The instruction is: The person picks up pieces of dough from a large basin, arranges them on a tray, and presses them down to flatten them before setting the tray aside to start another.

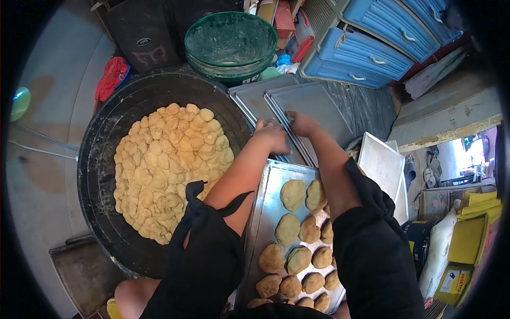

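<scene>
Two stacks of flat metal baking trays lie ahead of me. My right hand (302, 124) has its fingers curled over the edge of the right-hand tray stack (324, 109). Beside it, my left hand (272, 137) rests against the tray edges between that stack and the left-hand tray stack (279, 84), fingers spread; some fingertips are hidden. Below my hands, a shiny baking tray (255, 220) bears several rows of flattened, browned dough pieces (288, 229), partly covered by my right forearm. To the left, a large black tub (98, 175) holds a heap of rounded dough balls (170, 165).
A green bucket (231, 40) stands behind the tub. Blue drawers (366, 56) are at the back right. More light-coloured trays (381, 165) lean right of my right arm. A dark tray (85, 274) lies on the floor at lower left. Yellow packaging (467, 239) sits far right.
</scene>
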The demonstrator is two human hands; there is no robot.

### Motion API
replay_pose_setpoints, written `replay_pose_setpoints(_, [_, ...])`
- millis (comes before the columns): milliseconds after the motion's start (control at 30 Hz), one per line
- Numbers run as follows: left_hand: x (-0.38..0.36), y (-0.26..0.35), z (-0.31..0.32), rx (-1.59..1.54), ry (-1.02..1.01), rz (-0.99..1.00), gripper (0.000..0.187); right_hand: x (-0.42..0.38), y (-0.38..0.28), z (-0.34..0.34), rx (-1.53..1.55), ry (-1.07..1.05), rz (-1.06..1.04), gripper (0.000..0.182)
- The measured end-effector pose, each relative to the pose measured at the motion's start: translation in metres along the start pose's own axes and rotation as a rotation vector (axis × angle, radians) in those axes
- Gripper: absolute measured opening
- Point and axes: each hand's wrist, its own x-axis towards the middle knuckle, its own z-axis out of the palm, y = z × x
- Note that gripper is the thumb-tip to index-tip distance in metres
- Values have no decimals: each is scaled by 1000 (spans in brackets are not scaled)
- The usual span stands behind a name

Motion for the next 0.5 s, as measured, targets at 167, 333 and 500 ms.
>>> replay_pose_setpoints(167, [-4, -7, 3, -169, 115, 13, 60, -6, -10, -2, -13, 62, -48, 59])
replay_pose_setpoints(333, [-4, -12, 10, -265, 280, 54, 50, -1, -11, 0, -61, 37, -47, 59])
replay_pose_setpoints(500, [-5, -9, 8, -242, 246, 57, 62, -7, -30, -3, -105, 15, -75, 53])
